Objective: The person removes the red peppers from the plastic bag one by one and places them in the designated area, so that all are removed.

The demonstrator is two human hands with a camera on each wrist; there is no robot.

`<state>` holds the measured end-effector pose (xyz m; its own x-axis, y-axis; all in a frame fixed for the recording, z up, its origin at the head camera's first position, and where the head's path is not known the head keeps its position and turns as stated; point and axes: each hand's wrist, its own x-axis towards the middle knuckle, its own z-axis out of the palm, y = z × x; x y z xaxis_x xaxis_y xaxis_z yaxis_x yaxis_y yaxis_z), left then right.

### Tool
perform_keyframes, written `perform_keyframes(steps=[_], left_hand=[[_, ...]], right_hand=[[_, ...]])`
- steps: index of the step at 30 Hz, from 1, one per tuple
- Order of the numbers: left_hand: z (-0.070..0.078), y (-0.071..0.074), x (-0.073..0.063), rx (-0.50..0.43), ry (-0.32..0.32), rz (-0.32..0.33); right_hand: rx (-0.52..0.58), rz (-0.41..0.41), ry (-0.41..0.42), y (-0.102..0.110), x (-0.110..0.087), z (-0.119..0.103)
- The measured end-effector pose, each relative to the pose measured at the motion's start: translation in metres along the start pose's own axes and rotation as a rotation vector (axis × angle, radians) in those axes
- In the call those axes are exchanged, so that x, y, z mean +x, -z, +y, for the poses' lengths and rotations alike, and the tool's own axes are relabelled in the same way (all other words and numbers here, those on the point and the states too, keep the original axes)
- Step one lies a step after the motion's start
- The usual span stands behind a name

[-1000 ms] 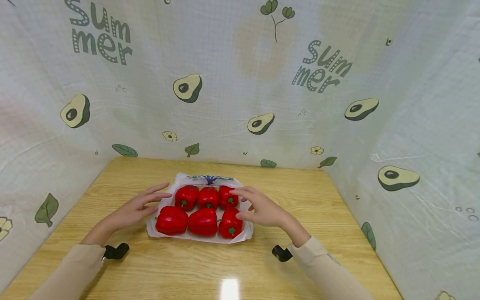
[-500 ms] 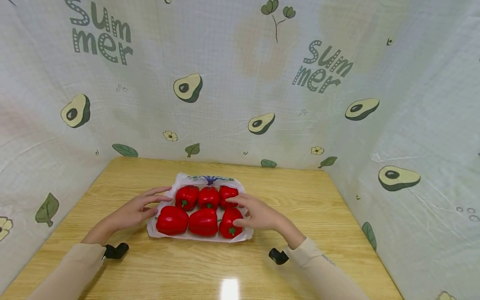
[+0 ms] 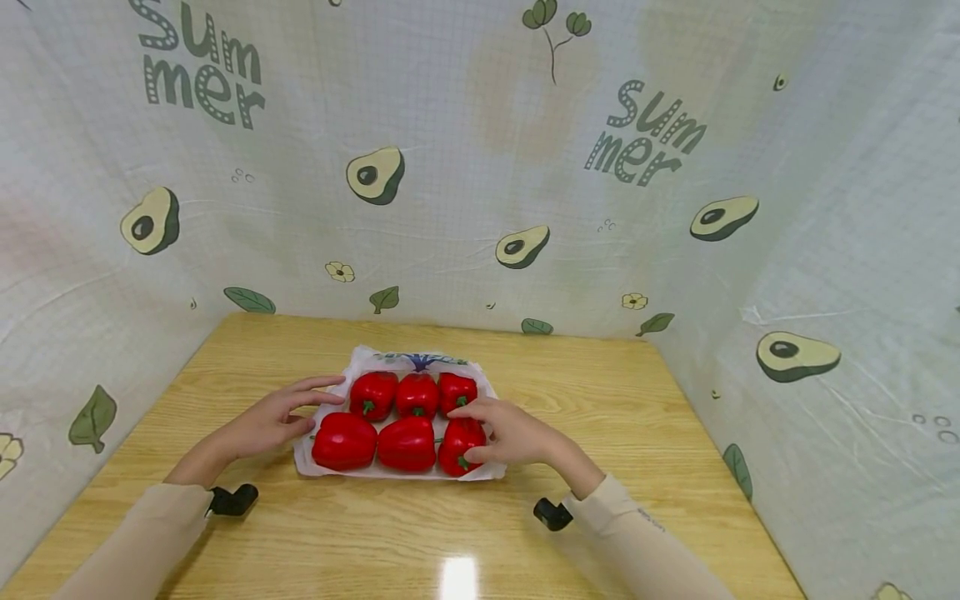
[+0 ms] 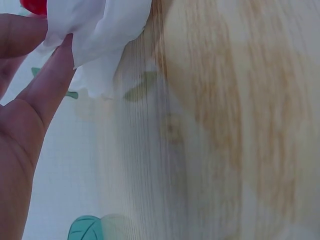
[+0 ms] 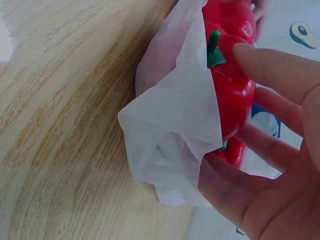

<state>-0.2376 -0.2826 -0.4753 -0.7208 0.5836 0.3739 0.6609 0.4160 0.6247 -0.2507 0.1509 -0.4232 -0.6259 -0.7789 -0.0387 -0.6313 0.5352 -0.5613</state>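
Several shiny red bell peppers lie in two rows in a shallow box (image 3: 375, 476) lined with thin white paper. My right hand (image 3: 513, 433) spans the front right bell pepper (image 3: 456, 440). Its thumb is on the pepper beside the green stem (image 5: 215, 54), and the fingers curve round the other side, the lowest against the paper (image 5: 170, 117). My left hand (image 3: 262, 425) is at the box's left edge, fingers loosely extended over the rim. Its thumb touches the white paper (image 4: 100, 40) there, beside the front left bell pepper (image 3: 345, 442); it holds no pepper.
The box stands on a light wooden table (image 3: 360, 542). A white cloth (image 3: 450, 192) printed with avocados, leaves and lettering rises behind and on both sides. Black wrist cameras, such as the left one (image 3: 234, 502), hang near the sleeves.
My right hand has moved left and down onto the front right bell pepper, with its fingers drawing closer around it. The left hand has moved slightly; box and peppers stay in place.
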Motion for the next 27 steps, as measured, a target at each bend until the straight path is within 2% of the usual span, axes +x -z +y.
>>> perform_keyframes(steps=[12, 18, 27], left_hand=[[-0.0050, -0.0015, -0.0017, -0.056, 0.037, 0.004], [-0.0082, -0.0025, -0.0035, -0.083, 0.059, -0.005], [-0.0088, -0.0006, -0.0030, -0.062, 0.085, -0.008]], right_hand=[[-0.040, -0.010, -0.010, -0.0039, 0.0015, 0.0006], [-0.055, -0.006, -0.056, -0.0063, 0.0030, 0.0001], [-0.030, 0.019, -0.116, -0.0097, 0.0034, -0.0021]])
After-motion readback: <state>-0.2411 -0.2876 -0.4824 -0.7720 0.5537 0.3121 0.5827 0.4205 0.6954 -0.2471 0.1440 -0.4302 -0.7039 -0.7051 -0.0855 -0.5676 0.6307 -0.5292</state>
